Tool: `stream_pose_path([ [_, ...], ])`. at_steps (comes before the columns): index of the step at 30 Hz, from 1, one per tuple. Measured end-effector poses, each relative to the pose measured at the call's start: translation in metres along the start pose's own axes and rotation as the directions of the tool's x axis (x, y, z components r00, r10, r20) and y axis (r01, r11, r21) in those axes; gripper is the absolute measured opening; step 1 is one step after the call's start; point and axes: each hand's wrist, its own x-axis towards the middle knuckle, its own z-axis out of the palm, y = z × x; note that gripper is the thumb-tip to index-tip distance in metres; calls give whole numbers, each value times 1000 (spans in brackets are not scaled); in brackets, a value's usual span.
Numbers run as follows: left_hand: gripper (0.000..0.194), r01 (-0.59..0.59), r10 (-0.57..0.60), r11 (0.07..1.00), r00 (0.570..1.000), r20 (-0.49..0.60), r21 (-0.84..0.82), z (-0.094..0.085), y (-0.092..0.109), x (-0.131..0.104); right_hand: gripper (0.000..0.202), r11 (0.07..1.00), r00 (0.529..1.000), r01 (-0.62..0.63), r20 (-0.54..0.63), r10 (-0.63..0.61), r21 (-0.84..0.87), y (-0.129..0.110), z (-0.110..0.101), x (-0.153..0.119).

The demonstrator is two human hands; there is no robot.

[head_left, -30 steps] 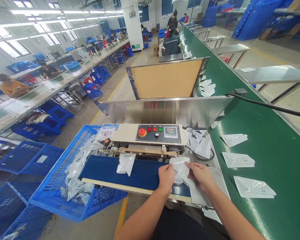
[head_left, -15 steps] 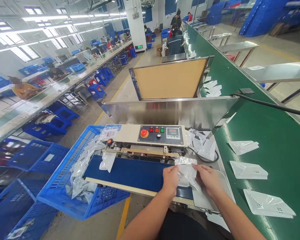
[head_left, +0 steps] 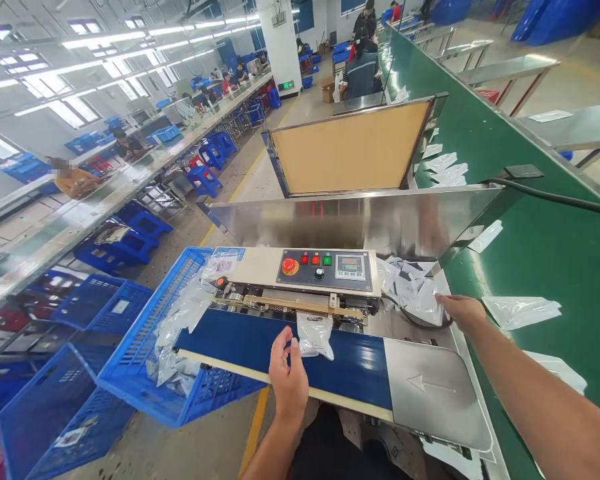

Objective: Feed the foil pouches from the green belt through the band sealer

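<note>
A white pouch [head_left: 315,335] hangs from the sealing machine [head_left: 250,268] over its blue belt [head_left: 360,363]. Just left of that pouch is my left hand [head_left: 289,373], its fingers apart and holding nothing. My right hand [head_left: 463,312] reaches to the pile of white pouches [head_left: 417,293] at the machine's right end, its fingertips pinched at the edge of one pouch. More pouches fill the blue basket [head_left: 130,393] at the machine's left end.
A green conveyor [head_left: 575,257] with flat white pouches [head_left: 523,312] runs along the right. Behind the machine stand a metal panel [head_left: 300,223] and a tan board [head_left: 350,150]. A black cable [head_left: 560,199] crosses the conveyor. People sit farther back.
The pouch that both hands held has moved left under the sealing bar. My left hand has let go and shifted left. My right hand has moved up and right to the pile. The view has shifted.
</note>
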Motion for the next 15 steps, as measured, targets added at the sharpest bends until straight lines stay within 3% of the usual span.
stream_pose_path([
  [2,59,-13,14,1000,998,58,-15,-6,-1,-11,30,999,999,-34,1,34,41,0,1,-8],
  [4,54,-27,31,999,985,170,-26,3,1,-23,23,995,998,-12,-57,18,94,3,-4,-31],
  [7,44,-86,96,995,915,392,-42,37,13,-39,27,956,977,95,-208,-37,276,9,-17,-90],
  [9,42,-122,142,990,839,525,-73,66,25,-47,40,880,967,213,-221,-127,425,11,-23,-139],
  [10,43,-132,160,987,795,585,-91,80,31,-50,46,854,969,238,-171,-177,463,11,-24,-162],
  [12,43,-126,167,986,727,666,-109,101,39,-52,53,817,956,215,54,-287,535,10,-20,-202],
  [15,51,-66,94,996,711,697,-68,118,39,-50,57,741,896,8,324,-304,672,7,-9,-234],
])
